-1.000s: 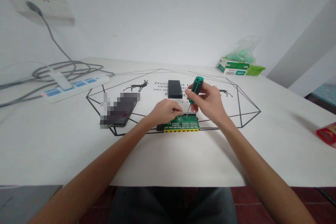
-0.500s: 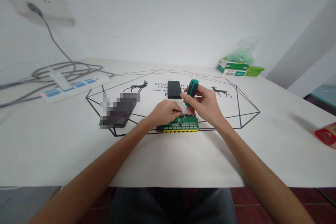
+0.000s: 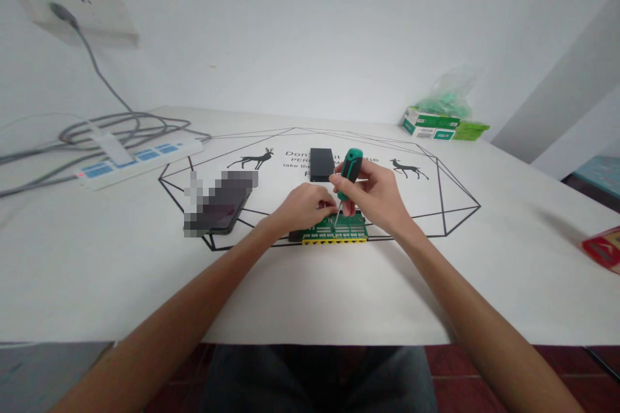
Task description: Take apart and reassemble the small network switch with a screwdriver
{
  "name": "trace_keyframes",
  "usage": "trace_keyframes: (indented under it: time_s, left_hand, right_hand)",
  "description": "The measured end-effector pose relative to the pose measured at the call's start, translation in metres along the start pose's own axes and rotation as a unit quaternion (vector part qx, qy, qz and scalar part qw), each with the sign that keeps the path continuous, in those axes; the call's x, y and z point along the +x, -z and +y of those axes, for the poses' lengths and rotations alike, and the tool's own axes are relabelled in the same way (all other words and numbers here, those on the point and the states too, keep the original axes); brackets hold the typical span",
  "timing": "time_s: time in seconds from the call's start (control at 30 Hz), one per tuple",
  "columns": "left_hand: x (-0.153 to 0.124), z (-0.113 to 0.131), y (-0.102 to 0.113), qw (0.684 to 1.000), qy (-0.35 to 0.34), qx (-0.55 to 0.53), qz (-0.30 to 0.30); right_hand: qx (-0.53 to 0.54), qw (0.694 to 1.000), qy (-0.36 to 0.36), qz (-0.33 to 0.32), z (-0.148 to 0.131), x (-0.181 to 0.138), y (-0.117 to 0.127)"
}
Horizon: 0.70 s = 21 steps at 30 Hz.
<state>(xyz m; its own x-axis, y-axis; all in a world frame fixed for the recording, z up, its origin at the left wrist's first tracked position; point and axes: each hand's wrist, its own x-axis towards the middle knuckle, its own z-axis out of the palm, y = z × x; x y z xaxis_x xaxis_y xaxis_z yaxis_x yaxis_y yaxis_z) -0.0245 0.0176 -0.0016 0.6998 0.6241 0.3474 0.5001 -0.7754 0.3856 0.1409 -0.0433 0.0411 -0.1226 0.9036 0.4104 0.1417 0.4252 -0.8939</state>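
Note:
A green circuit board [image 3: 346, 230] with a yellow strip of connectors along its near edge lies in front of me on the table. My left hand [image 3: 306, 205] is closed over the board's back left part, thumb and fingers pressed together; its fingertips are partly hidden. My right hand [image 3: 375, 192] grips a green and black screwdriver [image 3: 351, 171] by the handle. The screwdriver leans slightly, its thin shaft pointing down and its tip at the middle of the board. Just behind the hands sits a flat black box [image 3: 321, 164].
A dark phone [image 3: 227, 213], partly pixelated, lies left of my left hand. Further left are a white power strip [image 3: 140, 161] and coiled grey cables [image 3: 121, 122]. Green and white boxes [image 3: 431, 124] with a plastic bag stand back right. A red packet [image 3: 603, 248] is at the right edge.
My right hand and the screwdriver have shifted slightly left and toward me, the tip moving a little across the board. The left hand and board look unmoved.

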Motion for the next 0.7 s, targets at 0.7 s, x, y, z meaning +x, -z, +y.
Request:
trace_keyframes:
  time_s: [0.7]
  left_hand:
    - [0.000, 0.002, 0.013, 0.996, 0.013, -0.083, 0.008]
  right_hand:
    - [-0.009, 0.996, -0.020, -0.081, -0.004, 0.000, 0.005]
